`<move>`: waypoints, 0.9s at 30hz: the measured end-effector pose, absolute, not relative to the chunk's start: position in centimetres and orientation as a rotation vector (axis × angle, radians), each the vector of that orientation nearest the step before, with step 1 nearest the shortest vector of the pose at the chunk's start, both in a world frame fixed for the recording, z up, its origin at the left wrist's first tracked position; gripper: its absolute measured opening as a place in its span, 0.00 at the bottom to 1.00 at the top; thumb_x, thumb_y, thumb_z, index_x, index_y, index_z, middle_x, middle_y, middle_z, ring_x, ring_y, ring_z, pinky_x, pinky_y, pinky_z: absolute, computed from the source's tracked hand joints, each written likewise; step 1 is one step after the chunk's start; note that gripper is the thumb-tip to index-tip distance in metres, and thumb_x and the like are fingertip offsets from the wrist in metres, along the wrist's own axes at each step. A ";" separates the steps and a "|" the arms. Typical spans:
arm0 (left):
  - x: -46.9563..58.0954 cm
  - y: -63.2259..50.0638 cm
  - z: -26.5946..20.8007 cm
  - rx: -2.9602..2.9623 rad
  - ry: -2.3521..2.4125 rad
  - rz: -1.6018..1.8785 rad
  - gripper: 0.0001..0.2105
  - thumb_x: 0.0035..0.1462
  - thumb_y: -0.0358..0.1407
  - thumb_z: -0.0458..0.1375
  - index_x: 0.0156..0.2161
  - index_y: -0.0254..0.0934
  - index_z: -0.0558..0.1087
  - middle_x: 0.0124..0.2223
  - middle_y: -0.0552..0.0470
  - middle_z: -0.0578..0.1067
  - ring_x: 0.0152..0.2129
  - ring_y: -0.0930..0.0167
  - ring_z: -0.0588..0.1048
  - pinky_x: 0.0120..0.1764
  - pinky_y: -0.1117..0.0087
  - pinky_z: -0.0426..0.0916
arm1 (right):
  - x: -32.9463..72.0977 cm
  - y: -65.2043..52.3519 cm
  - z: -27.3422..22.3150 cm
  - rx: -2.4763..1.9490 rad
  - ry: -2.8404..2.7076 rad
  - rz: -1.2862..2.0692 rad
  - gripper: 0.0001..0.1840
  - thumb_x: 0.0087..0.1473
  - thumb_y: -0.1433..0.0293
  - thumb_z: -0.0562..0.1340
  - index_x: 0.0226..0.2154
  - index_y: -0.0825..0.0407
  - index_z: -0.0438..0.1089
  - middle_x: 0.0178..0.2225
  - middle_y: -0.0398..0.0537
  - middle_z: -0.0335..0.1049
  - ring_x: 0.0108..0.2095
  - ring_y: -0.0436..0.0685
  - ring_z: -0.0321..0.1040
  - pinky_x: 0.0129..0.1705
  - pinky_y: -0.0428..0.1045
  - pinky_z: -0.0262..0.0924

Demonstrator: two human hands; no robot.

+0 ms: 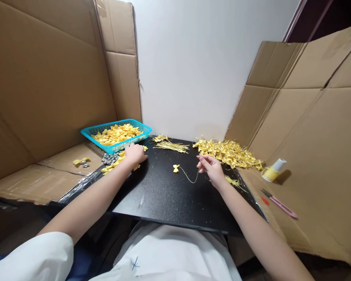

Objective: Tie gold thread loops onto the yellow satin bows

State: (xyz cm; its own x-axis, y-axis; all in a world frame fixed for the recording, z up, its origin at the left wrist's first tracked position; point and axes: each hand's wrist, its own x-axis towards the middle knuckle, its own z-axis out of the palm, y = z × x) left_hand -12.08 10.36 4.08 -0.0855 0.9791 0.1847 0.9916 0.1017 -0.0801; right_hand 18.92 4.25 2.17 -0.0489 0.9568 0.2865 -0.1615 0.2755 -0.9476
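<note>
Yellow bow (176,168) on a curved wire (190,182), center of frame

Creased, matte cardboard walls (46,78) at left and right of frame. Across the lower center, a smooth black tabletop (163,201) with pale specks. Left of center, a turquoise basket (112,148) of perforated plastic, full of glossy folded bows. Right of center, a tangled mound (226,153) of bows and curling strands. Left of center, the left hand (135,153) at loose bows (107,169); fingertips hidden, cannot tell the opening of the grip or any hold. Right of center, the right hand (210,168), grip pinched closed on the wire's raised end. Upper center, straight gold strands (172,146). Far right, slender pink-handled snips (283,206) and a cylindrical spool (274,170). Smallest, the bow, flat on the tabletop.
</note>
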 end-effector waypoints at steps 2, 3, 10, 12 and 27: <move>-12.9 10.6 4.3 -1.995 -2.266 -0.048 0.17 0.46 0.46 0.61 0.36 0.34 0.79 0.43 0.35 0.78 0.43 0.50 0.72 0.39 0.62 0.65 | 19.0 4.4 2.0 -0.861 -1.272 1.100 0.22 0.38 0.54 0.70 0.31 0.53 0.74 0.18 0.40 0.70 0.16 0.45 0.62 0.18 0.43 0.61; -13.3 10.7 4.4 -2.017 -2.279 -0.039 0.17 0.44 0.46 0.61 0.35 0.36 0.80 0.43 0.36 0.78 0.42 0.51 0.73 0.38 0.64 0.65 | 19.0 4.5 2.0 -0.864 -1.272 1.095 0.22 0.38 0.54 0.70 0.31 0.53 0.74 0.18 0.40 0.69 0.16 0.45 0.62 0.19 0.44 0.61; -14.2 11.0 4.5 -2.088 -2.298 -0.045 0.13 0.39 0.38 0.63 0.34 0.39 0.80 0.43 0.41 0.79 0.40 0.55 0.75 0.36 0.67 0.67 | 19.1 4.8 1.6 -0.885 -1.294 1.086 0.21 0.39 0.54 0.69 0.31 0.53 0.74 0.19 0.40 0.68 0.18 0.46 0.61 0.21 0.44 0.60; -14.1 11.0 4.5 -2.099 -2.288 -0.040 0.12 0.40 0.37 0.62 0.34 0.39 0.80 0.43 0.40 0.79 0.40 0.54 0.75 0.37 0.66 0.67 | 19.1 4.8 1.6 -0.892 -1.289 1.092 0.21 0.38 0.54 0.69 0.31 0.53 0.74 0.19 0.40 0.68 0.18 0.46 0.61 0.21 0.44 0.60; -12.4 11.5 3.6 -2.438 -1.934 -0.949 0.19 0.50 0.50 0.57 0.37 0.37 0.79 0.44 0.44 0.77 0.41 0.61 0.72 0.43 0.68 0.65 | 18.4 4.8 0.9 -0.868 -1.308 1.151 0.18 0.39 0.57 0.69 0.30 0.53 0.74 0.20 0.41 0.69 0.20 0.46 0.62 0.25 0.46 0.62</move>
